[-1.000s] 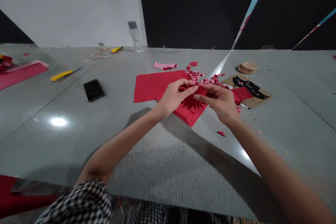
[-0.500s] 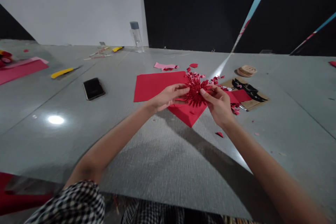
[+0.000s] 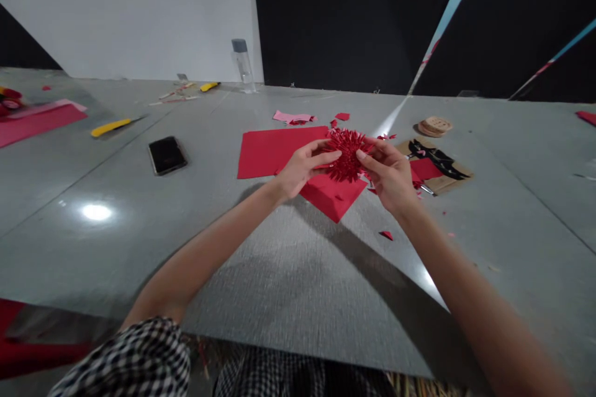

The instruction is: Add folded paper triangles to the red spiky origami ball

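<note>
Between my two hands is a red paper flower (image 3: 347,158) with many thin, pointed petals, raised a little over the table. My left hand (image 3: 307,167) pinches its left edge, thumb on the near face. On the opposite edge, my right hand (image 3: 388,177) grips with its thumb pressed near the centre; the other fingers are partly hidden behind the flower. Below lie red paper sheets (image 3: 265,152), one with a corner (image 3: 336,201) pointing toward me. Red and pink paper scraps show behind and beside my right hand.
Left are a phone (image 3: 167,156) and a yellow craft knife (image 3: 112,127); a second yellow knife (image 3: 209,86) lies farther back. A clear bottle (image 3: 243,67) stands by the wall. Right are round wooden discs (image 3: 435,126) and black cut-outs (image 3: 437,158) on brown card.
The flower has shifted slightly up and left and its face is turned more toward me. My left hand's fingers have moved a little along its edge. Both hands still hold it.
</note>
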The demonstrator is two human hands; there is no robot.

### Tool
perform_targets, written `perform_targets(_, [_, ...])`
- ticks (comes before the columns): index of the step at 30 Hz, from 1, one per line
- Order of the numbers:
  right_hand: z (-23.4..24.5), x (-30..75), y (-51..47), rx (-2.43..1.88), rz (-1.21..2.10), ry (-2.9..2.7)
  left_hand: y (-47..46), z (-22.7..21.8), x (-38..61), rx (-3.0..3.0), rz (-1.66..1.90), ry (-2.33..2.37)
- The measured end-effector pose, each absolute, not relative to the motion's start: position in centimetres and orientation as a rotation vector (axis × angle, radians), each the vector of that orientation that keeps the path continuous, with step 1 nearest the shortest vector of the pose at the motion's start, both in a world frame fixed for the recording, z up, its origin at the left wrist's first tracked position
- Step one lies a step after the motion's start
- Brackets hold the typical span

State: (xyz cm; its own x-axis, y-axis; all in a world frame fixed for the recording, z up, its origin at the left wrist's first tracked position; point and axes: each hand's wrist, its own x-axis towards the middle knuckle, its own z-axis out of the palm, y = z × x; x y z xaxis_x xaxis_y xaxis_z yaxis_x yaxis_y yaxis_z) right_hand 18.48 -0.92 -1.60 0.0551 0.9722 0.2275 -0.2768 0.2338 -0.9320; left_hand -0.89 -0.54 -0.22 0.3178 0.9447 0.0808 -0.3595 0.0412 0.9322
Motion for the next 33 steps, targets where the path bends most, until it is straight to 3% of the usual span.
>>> perform_targets(6, [-0.8,17.9,-0.6,-0.888,1.096,-1.112,-0.5,-1.2,1.6,0.984,1.214,0.615])
perform_targets(13, [0.2,19.1,-0.3,-0.918,1.134,-1.263,0.4,0.2,0.2,1.269,1.034,0.72])
perform_targets(25, [0.8,20.3,0.4,-0.935,1.178,-1.082,0.7,-0.6,0.5,1.088,1.117,0.675])
perform_targets(33, [1.2,21.1,0.3,-0.968,1.361,-1.062,0.8,-0.6,0.5,1.099,1.141,0.68])
